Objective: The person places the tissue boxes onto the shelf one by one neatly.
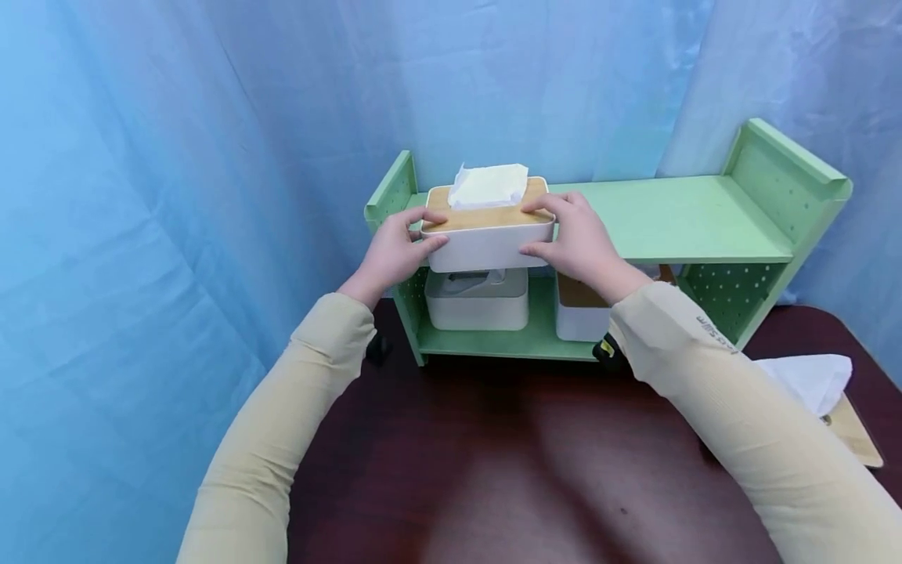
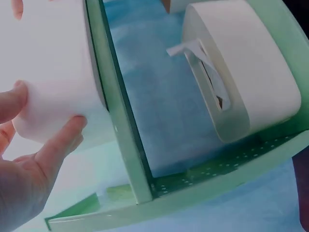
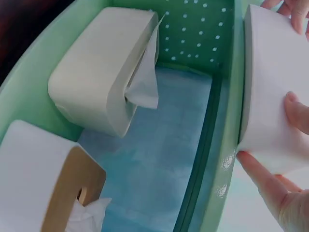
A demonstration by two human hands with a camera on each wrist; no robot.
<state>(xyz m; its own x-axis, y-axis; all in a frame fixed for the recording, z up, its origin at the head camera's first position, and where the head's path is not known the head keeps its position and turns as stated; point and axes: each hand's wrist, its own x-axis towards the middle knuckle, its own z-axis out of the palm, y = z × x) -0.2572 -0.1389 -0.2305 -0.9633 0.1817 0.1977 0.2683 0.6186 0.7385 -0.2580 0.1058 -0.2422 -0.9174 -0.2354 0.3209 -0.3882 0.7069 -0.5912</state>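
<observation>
A white tissue box (image 1: 486,251) with a wooden lid and a tissue sticking up is at the left part of the green rack's upper shelf (image 1: 676,219). My left hand (image 1: 395,252) grips its left end, and my right hand (image 1: 576,239) holds the right end. In the left wrist view, the thumb and a finger of the left hand (image 2: 29,179) touch the box (image 2: 53,53). The right wrist view shows the right hand (image 3: 292,208) touching the box's near corner. Whether its base rests on the shelf, I cannot tell.
On the lower shelf stand a white tissue box with a pale lid (image 1: 479,312) and another with a wooden lid (image 1: 581,323). A white tissue (image 1: 810,380) and a wooden board (image 1: 854,431) lie at right on the dark table (image 1: 507,470). Blue curtains (image 1: 282,102) hang behind.
</observation>
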